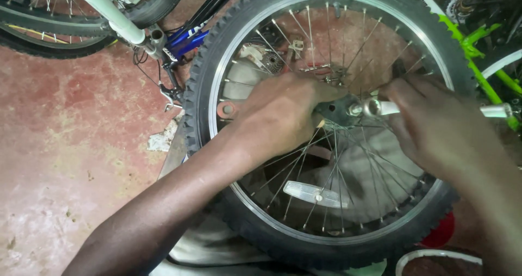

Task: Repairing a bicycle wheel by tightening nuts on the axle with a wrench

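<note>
A bicycle wheel with a knobby black tyre, silver rim and thin spokes fills the middle of the head view. My left hand grips a flat dark tool at the hub. My right hand holds a silver wrench whose head sits on the hub axle; its handle end sticks out to the right. A clear reflector is clipped among the lower spokes.
A blue and white bicycle frame with another wheel lies at the upper left. A green frame runs along the right. Worn red concrete floor is on the left. A red object peeks out under the tyre.
</note>
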